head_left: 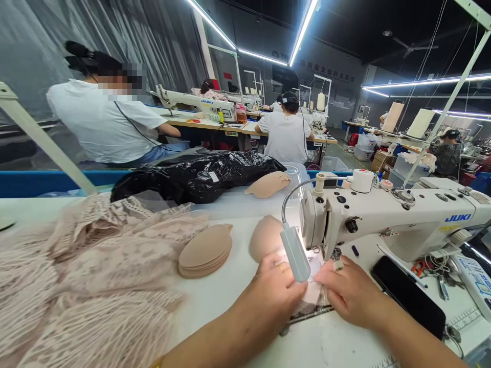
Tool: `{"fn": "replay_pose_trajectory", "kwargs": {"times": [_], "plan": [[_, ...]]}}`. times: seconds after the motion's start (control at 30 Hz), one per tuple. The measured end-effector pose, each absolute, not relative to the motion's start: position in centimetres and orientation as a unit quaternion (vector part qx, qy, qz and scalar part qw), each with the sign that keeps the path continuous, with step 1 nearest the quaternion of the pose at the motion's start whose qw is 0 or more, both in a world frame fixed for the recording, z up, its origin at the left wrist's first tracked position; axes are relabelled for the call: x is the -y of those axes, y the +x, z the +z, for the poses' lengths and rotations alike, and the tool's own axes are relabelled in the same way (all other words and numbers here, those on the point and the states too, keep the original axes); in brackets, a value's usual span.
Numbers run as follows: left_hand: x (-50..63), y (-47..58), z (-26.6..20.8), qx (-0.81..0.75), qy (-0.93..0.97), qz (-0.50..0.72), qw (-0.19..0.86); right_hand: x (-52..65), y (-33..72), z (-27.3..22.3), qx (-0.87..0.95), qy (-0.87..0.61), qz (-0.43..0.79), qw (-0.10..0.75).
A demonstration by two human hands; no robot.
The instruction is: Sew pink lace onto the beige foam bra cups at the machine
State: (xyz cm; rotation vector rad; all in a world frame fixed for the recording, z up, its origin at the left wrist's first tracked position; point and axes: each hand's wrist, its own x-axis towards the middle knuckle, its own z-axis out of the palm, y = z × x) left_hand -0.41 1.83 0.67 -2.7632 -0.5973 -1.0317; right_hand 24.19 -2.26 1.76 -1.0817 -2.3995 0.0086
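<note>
My left hand (280,286), with a ring on one finger, is closed on a pale pink fabric piece (311,297) at the needle area of a white sewing machine (399,214). On the other side, my right hand (351,290) pinches the edge of the same piece. A grey lamp head (295,254) on a bendy neck lights the spot and hides part of my left fingers. Just beyond my left hand lies a beige bra cup pad (264,239). A stack of similar beige pads (206,251) sits further left on the table.
Pale pink lace (95,276) covers the table's left side. Behind are a black plastic bag (203,174) and another beige pad (268,184) on a clear tub. At right lie a phone (408,296) and small snips (442,288). Co-workers in white shirts sit ahead.
</note>
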Motion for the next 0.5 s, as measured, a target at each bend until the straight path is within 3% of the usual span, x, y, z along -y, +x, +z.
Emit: {"fn": "replay_pose_trajectory", "kwargs": {"times": [0.17,0.5], "plan": [[0.4,0.4,0.2,0.221,-0.898,-0.371,0.082,2.5,24.2,2.1,0.908,-0.358,0.032,0.215],[-2.6,-1.0,-0.3,0.189,-0.938,-0.288,0.035,2.3,23.6,1.5,0.889,-0.404,0.005,0.214]]}}
